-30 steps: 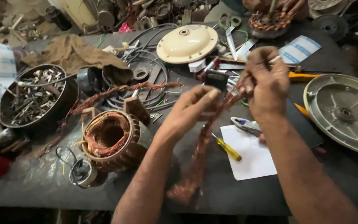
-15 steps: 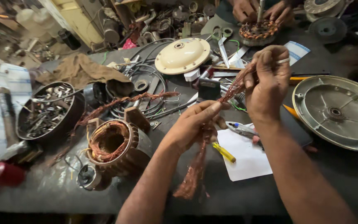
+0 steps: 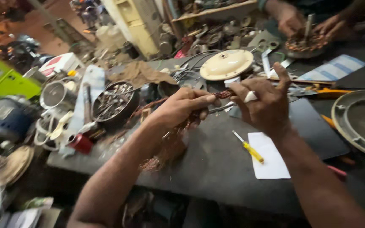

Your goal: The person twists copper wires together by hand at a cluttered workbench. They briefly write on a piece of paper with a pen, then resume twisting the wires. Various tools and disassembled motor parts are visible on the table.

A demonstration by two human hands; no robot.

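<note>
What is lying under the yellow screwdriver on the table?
The yellow screwdriver lies partly on a white paper sheet and partly on the dark table. What is beneath the paper is hidden.

Both forearms are bare, with no sleeves in view. The left hand (image 3: pixel 182 107) wears nothing. The right hand (image 3: pixel 267 103) has a white strip wrapped round one of its fingers (image 3: pixel 250 96).

My feed is dim and warm-toned, with motion blur smearing everything. The cream round cover (image 3: pixel 226 64) catches the brightest light; left of it, clutter stretches toward the edge.
</note>
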